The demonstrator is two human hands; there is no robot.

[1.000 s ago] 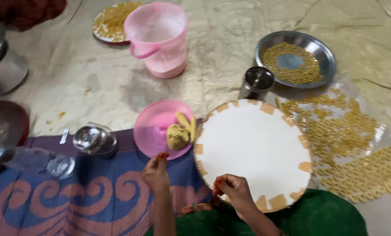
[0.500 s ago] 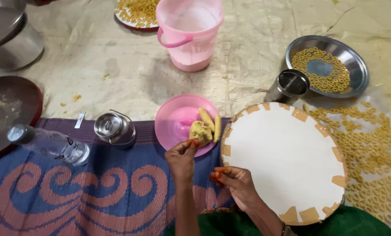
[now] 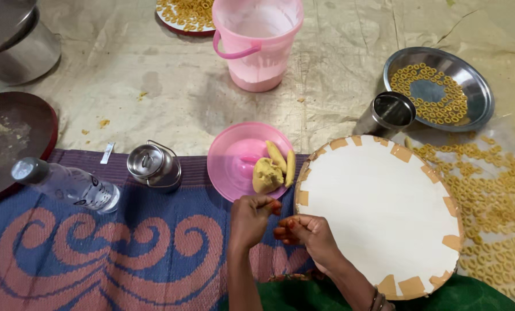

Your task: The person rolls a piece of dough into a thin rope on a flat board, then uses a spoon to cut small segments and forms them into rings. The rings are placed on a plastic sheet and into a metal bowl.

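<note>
Floor covering: a pale crinkled plastic sheet (image 3: 154, 98) lies under the far items; a blue and purple woven mat with salmon swirls (image 3: 96, 253) lies nearest you.
Board: the round white board edged with tan tape patches (image 3: 384, 213) sits at your right, its near-left rim just beside your right hand.
Bucket: a pink plastic bucket with a handle (image 3: 257, 40) stands beyond the pink dish, well apart from your hands.
Steel plate: a round steel plate holding small yellow dough rings (image 3: 439, 89) is at far right; more loose rings (image 3: 487, 201) are spread on clear plastic beside the board.
Pink dish: a shallow round pink plastic dish (image 3: 237, 158) lies just beyond your hands, at the mat's edge.
Dough: a yellow dough lump with two rolled strips (image 3: 272, 170) rests in the dish's right half, near your left fingertips.
Bottle: a clear plastic bottle (image 3: 67, 185) lies on its side on the mat, left.
Steel can: a small lidded steel can (image 3: 152, 166) stands between bottle and dish.
Steel tumbler: a steel tumbler (image 3: 387, 114) stands at the board's far rim.
Left hand (image 3: 250, 217): fingers pinched narrow; whether they hold a bit of dough, you cannot tell.
Right hand (image 3: 306, 233): fingers curled close, tips almost meeting the left hand's; contents not visible.
</note>
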